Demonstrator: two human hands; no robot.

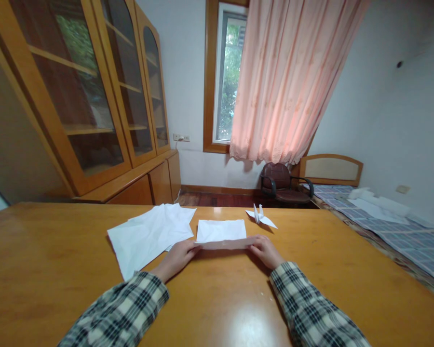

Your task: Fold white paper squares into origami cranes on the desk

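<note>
A white sheet of paper (221,230) lies on the wooden table in front of me, its near part raised in a fold. My left hand (181,255) is closed on the left end of that raised edge, fingers pinching it. At the opposite end my right hand (264,249) grips the same edge between thumb and fingers. Some fingertips are hidden behind the paper. Left of it, several loose white sheets (148,233) lie overlapping, close to my left hand. A folded paper crane (261,217) stands just beyond my right hand.
The wooden table (217,299) has its far edge just past the papers. Behind it are a glass-doored cabinet (130,164) on the left, a brown armchair (280,183), a pink curtain (285,82) at the window, and a bed (383,221) on the right.
</note>
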